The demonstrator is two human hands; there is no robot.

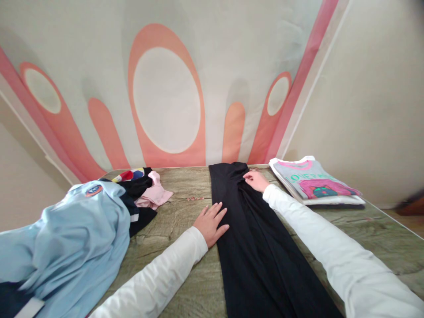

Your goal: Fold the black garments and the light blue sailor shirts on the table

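Observation:
A pair of black trousers [258,260] lies lengthwise over the table, with the waist end at the far edge and the legs running toward me out of view. My left hand [210,225] rests flat on its left edge, fingers spread. Near the waist, my right hand [256,180] has its fingers pinched at the right side of the cloth, where a fold runs down the length. Creases fan out from that spot.
On the left is a loose heap with a light blue garment [86,225], a pink piece [155,192] and dark clothes [135,185]. A stack of folded shirts [314,181] sits at the right. The wood-patterned table [179,221] meets a printed backdrop [212,79].

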